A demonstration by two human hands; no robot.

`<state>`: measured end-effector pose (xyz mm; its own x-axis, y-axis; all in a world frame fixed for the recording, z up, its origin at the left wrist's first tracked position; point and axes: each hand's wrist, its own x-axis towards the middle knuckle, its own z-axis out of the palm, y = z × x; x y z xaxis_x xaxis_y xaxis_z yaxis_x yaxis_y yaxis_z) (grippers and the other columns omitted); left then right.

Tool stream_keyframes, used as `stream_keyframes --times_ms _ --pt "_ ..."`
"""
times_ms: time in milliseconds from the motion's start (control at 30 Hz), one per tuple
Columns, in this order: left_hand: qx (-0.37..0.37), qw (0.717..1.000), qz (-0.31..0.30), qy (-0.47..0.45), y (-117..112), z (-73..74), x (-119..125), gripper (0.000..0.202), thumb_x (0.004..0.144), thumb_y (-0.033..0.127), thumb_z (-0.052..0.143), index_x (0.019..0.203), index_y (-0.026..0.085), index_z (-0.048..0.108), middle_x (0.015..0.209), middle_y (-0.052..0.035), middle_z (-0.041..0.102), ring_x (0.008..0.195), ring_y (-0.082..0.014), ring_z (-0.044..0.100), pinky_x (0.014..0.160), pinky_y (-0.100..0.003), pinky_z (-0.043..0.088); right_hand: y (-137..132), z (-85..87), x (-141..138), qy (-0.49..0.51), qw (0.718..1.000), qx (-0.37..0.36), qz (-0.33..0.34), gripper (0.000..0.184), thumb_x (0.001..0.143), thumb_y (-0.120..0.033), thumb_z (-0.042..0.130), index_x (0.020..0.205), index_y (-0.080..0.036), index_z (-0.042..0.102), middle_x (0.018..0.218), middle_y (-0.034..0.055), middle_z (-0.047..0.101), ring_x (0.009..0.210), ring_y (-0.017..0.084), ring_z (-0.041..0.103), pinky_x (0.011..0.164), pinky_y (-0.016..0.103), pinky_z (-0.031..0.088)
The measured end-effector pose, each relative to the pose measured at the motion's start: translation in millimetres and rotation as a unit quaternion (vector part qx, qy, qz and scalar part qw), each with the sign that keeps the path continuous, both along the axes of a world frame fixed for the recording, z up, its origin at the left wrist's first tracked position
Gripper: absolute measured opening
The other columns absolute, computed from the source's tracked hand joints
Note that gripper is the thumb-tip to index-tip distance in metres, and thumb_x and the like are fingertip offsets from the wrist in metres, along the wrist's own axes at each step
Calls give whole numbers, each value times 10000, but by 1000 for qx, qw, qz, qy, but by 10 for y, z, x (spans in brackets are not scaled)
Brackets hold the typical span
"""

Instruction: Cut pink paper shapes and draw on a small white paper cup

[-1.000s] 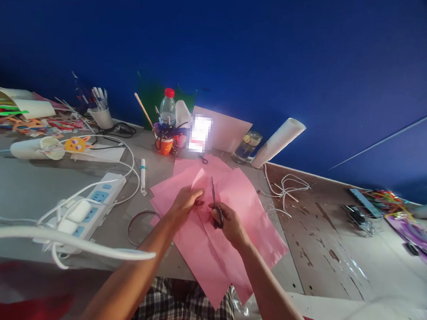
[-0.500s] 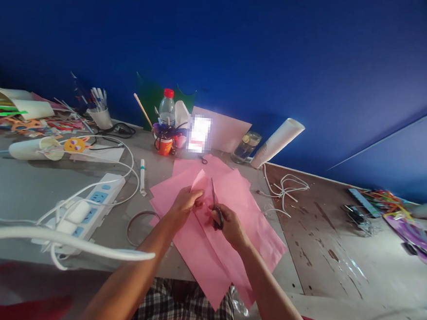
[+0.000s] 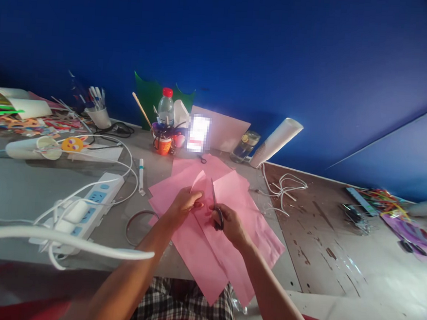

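Clearly, left hand (image 3: 187, 202): fingers pinching pink paper (image 3: 208, 267).
Right hand (image 3: 230, 223): fingers around scissors (image 3: 218, 219), blades pointing away.
Paper: beneath both hands, overhanging the near edge of the surface (image 3: 17, 190).
Room: between power strip (image 3: 95, 208), left, and cord (image 3: 282, 189), right.

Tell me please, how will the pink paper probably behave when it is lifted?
The pink paper would probably bend and flop, because it looks thin and shows ripples at the right. It is likely light: the left hand holds a piece in a pinch. Its sheets may slide apart, since they overlap at different angles on the table.
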<state>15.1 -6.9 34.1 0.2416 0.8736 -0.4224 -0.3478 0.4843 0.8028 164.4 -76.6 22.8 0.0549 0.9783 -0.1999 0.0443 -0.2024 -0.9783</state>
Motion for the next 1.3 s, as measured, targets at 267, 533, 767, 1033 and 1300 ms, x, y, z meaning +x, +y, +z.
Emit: stream_keyframes --times_ms 267,533,767,1033,1300 --pt "34 999 -33 26 4 -53 -39 354 606 209 727 546 216 378 542 77 349 478 -57 379 596 -219 521 14 12 -6 -2 1000 -11 3 410 720 -525 757 886 -169 637 550 -60 524 475 102 492 473 257 377" --pt "-20 998 12 58 37 -32 -6 226 596 164 777 615 179 553 600 28 543 499 -98 545 551 -229 520 -39 32 61 -19 1000 -1 13 414 745 -539 752 891 -165 652 607 -36 553 494 97 486 480 260 375" --pt "-28 998 -10 48 41 -41 -16 232 586 132 803 617 161 575 574 25 550 475 -100 544 545 -245 532 -74 -34 191 -35 999 5 40 372 775 -516 738 886 -169 664 589 -35 549 514 103 483 488 254 359" --pt "15 997 -58 50 -6 58 -66 244 596 128 770 557 165 532 539 38 505 473 -70 472 525 -204 502 -148 -30 324 -59 996 -7 64 406 773 -560 723 892 -177 660 593 -46 527 525 97 459 507 257 361" --pt "-3 997 -70 31 -10 56 -94 263 596 130 785 579 175 526 517 46 484 474 -75 457 531 -218 493 -184 -38 297 -59 996 -1 61 278 802 -441 673 885 -176 663 570 -50 515 519 101 464 500 253 350"
